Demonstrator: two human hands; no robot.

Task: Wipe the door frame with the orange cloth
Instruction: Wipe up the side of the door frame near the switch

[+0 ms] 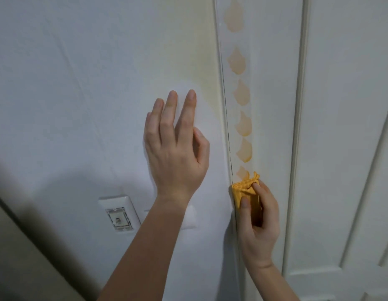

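The right hand [257,222] pinches the bunched orange cloth [245,190] between thumb and fingers, pressing it to the door frame [269,105] at its left edge; the left hand [175,148], fingers spread, seems to rest on the wall [80,83].

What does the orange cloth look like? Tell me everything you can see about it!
The orange cloth is a small, soft-looking rag, yellow-orange and bunched into a folded wad with a crumpled tip poking up. The right hand grips it, thumb and fingertips on top, pressing it against the white door frame by its left edge. Much of it is hidden under the hand. Faint orange leaf-shaped marks run up the frame above it.
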